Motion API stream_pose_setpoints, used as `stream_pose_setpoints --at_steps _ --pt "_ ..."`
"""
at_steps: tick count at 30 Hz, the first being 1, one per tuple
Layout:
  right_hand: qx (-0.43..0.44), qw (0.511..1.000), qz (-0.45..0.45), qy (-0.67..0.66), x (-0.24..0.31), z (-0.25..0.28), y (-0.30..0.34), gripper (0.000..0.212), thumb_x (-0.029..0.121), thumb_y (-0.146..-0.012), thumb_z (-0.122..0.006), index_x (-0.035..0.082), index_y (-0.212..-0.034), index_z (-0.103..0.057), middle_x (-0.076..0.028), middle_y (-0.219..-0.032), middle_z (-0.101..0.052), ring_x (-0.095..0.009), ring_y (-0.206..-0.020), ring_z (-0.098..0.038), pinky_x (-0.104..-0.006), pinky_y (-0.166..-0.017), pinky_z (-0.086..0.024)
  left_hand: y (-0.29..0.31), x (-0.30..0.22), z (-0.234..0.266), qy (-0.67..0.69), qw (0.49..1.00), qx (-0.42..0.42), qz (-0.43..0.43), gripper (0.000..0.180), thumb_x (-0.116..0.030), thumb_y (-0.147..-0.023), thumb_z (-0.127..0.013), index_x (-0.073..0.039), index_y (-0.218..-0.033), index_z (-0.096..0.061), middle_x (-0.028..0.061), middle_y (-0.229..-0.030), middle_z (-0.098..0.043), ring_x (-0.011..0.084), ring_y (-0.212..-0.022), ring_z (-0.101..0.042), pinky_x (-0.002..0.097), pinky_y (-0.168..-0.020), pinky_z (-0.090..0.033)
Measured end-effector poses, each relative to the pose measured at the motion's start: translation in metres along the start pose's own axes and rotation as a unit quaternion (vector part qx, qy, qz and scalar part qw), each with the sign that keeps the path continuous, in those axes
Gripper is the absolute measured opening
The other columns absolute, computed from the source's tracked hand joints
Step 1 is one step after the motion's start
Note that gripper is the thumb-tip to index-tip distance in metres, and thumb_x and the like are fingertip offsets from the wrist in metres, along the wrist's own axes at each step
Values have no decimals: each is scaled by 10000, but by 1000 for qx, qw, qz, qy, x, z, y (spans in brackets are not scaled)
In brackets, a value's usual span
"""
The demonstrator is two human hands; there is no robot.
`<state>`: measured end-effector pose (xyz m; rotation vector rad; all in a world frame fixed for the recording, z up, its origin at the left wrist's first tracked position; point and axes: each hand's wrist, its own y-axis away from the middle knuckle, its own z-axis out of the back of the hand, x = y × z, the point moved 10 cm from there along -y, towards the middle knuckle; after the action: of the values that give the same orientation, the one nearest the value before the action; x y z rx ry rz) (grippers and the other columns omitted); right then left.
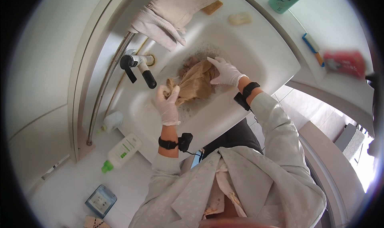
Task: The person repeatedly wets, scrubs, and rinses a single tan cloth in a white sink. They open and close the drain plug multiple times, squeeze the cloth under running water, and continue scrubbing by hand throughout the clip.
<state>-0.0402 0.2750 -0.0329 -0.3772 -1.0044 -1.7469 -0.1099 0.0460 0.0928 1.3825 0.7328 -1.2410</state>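
Observation:
A wet brown cloth (pixel 197 83) lies bunched in soapy water in the white sink (pixel 140 112). My left hand (pixel 167 104), in a thin white glove, pinches the cloth's near left end between thumb and fingers. At the cloth's right side is my right hand (pixel 226 72), gloved the same way, with thumb and fingers spread apart. Its fingertips touch the cloth's upper right edge. Foam (pixel 206 52) floats around the far side of the cloth, and some water shows below it.
A black-handled faucet (pixel 138 66) juts over the sink's left side. Beige cloths (pixel 168 16) hang over a metal rail (pixel 105 86). Soap bars (pixel 240 18) lie on the far rim. A white bottle (pixel 123 150) stands at left; a brush (pixel 313 48) and red pouch (pixel 345 63) lie right.

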Motion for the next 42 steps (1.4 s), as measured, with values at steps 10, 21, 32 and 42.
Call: stream_pose_setpoints --at_steps 10,21,32,42 --pt "-86 988 128 -8 100 -60 -1 900 405 -678 -808 229 -1437 -358 -147 -1545 -275 -441 -1419 -199 -592 -1070 -338 73 -177 -28 289 944 107 -116 157 16 -867 -571 -26 -1001 -501 135 -1163 -565 227 -1041 -589 410 -977 -476" --pt "17 860 115 -496 150 25 42 523 92 -781 -684 0 -1272 -527 -100 -986 -651 -170 -941 -614 -307 -846 -509 52 -7 166 -170 974 -150 -10 200 -97 -856 -686 -57 -886 -492 -5 -849 -460 117 -810 -436 278 -772 -406" --pt "114 750 93 -645 218 -19 65 572 68 -819 -607 -51 -1353 -438 -125 -1210 -591 -183 -1089 -583 -287 -958 -465 5 166 50 -187 974 126 1 657 -273 -870 -717 -80 -1423 -419 87 -1402 -484 208 -1254 -483 374 -1054 -417" --pt "-33 950 -157 -269 9 -23 -45 448 288 -807 -677 -68 -1076 -631 -173 -989 -697 -287 -907 -684 -352 -837 -543 4 155 6 -374 917 129 39 791 -213 -763 -777 -60 -1426 -374 208 -1336 -505 352 -1197 -519 417 -1016 -428"
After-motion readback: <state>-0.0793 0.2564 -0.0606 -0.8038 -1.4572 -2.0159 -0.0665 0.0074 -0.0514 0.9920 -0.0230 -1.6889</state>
